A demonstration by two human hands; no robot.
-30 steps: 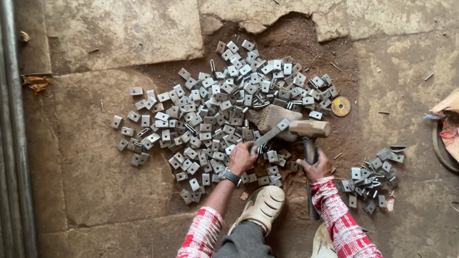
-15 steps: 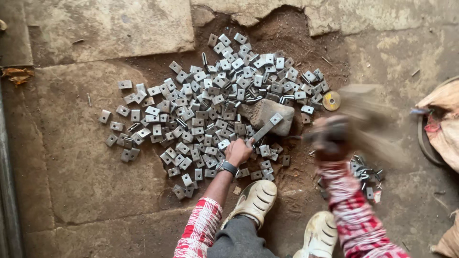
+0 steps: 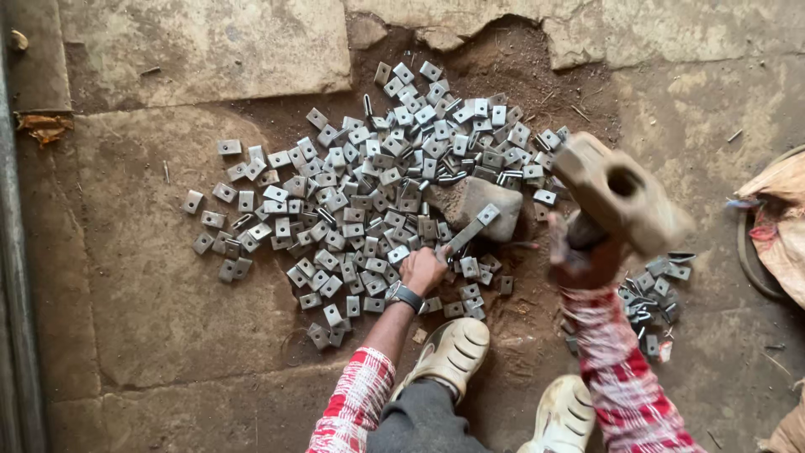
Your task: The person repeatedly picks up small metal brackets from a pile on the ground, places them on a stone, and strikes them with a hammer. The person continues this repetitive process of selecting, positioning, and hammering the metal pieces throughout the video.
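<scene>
My left hand (image 3: 422, 270) grips the lower end of a bent metal strip (image 3: 470, 231), whose square tip rests on a grey stone block (image 3: 478, 204). My right hand (image 3: 583, 256) is closed around the handle of a heavy hammer; the hammer's brown head (image 3: 620, 191) is raised in the air, to the right of the stone and blurred. A large heap of small square metal plates (image 3: 360, 184) spreads over the dirt behind and left of the stone. A black watch sits on my left wrist.
A smaller pile of metal pieces (image 3: 654, 294) lies to the right of my right arm. My two feet in pale shoes (image 3: 449, 356) sit at the bottom centre. A sack and a dark ring (image 3: 776, 226) lie at the right edge. Cracked stone slabs (image 3: 201, 46) surround the dirt.
The hammer head has come up off the stone block and now hangs raised at the right. My left hand stays put on the strip.
</scene>
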